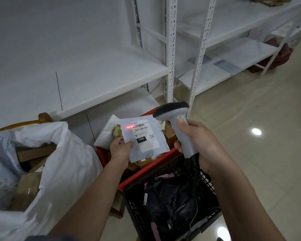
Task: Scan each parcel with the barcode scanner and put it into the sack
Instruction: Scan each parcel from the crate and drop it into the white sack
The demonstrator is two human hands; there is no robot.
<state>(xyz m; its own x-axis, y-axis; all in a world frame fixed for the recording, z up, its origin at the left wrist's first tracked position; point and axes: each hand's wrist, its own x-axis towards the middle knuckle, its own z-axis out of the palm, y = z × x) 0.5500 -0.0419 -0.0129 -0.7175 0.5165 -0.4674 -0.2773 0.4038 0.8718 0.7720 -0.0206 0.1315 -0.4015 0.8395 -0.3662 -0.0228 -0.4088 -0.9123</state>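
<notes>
Parcel (146,138) pinched in left hand (120,148), barcode scanner (179,126) gripped in right hand (198,143), red beam across label.

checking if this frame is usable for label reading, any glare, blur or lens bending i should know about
Head view: dim, even indoor light; two ceiling-light glare spots on the glossy floor. Wide-angle bending bows the shelf posts. The parcel in the left hand is sharp enough to read 060-06B-A05, with the red beam from the scanner, held in the right hand, blooming over the barcode's left end. The sack softens toward the corner.
</notes>
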